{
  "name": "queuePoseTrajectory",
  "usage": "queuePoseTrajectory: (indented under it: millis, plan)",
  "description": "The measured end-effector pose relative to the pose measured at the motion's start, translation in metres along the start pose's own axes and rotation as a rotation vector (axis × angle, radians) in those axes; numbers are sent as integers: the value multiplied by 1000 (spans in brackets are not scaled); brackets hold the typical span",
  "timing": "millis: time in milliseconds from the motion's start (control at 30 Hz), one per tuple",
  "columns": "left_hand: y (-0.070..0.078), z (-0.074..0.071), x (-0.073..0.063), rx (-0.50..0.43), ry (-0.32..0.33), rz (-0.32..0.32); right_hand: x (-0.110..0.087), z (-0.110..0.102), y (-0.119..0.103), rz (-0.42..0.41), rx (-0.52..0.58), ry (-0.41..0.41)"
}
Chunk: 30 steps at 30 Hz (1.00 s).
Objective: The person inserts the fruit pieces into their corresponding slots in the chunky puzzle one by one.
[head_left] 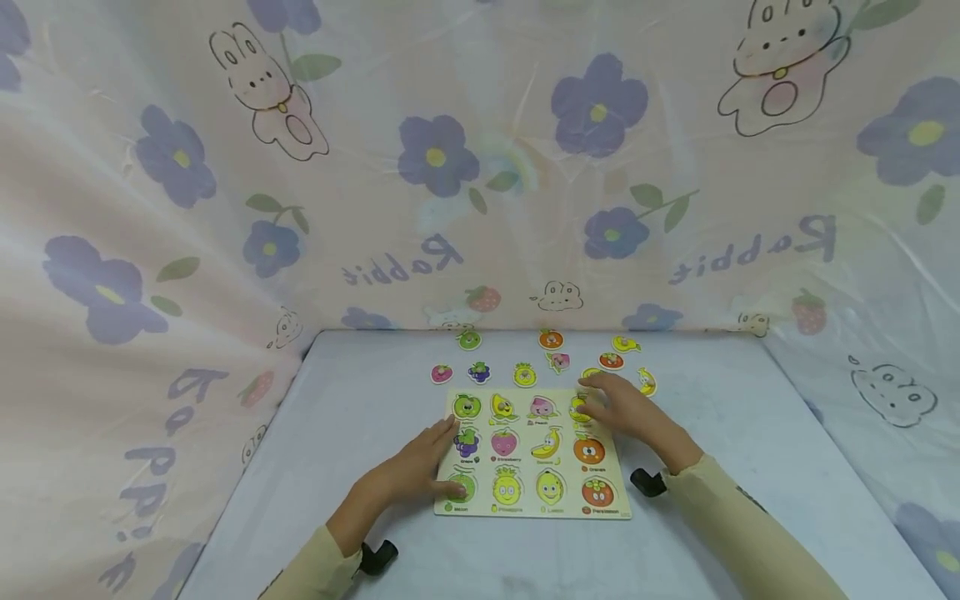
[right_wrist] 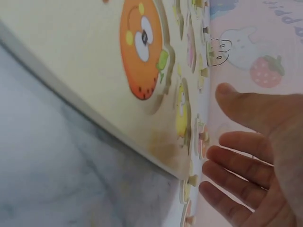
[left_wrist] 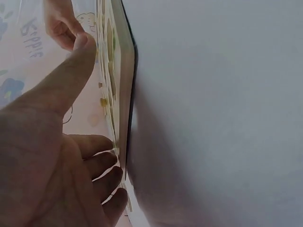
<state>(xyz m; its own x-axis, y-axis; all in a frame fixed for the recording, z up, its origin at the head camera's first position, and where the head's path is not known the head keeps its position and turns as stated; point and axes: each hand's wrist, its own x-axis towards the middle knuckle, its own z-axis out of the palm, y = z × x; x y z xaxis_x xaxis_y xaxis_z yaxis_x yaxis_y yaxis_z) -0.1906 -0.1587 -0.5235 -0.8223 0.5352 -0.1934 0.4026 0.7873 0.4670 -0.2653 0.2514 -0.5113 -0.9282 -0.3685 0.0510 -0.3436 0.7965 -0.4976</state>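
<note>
Fruit pieces in way behind board

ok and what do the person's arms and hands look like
The left hand and right hand wear no gloves. The left sleeve and right sleeve are pale cream-yellow, the right bearing a dark mark. A stubby black piece juts out by the left cuff, another by the right.

- A flat, cream, rectangular board with twelve coloured fruit pictures in three rows lies on the white-covered bench.
- The left hand rests at its left edge, thumb over the round green melon picture.
- The right hand reaches over its upper right corner.
- Small, colourful fruit-shaped pieces lie beyond.
- A pale pink, purple-flowered curtain hangs behind.
</note>
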Motion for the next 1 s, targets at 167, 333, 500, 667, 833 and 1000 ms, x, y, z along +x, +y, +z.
queuePoseTrajectory:
  millis: [167,333,500,667,833,1000]
  plan:
    - [1,4,-5,12,-21,-1,15,0,2,29,39,-14]
    - [6,2,-8,25,-35,12,28,2,4,78,70,-11]
    - [7,5,-6,63,-58,14,39,5,4,103,92,26]
    - [8,6,-6,61,-60,12,53,7,9,107,100,43]
    - [9,5,-6,54,-65,1,65,8,11,139,114,40]
    - [11,4,-4,85,-70,5,71,7,10,151,128,56]
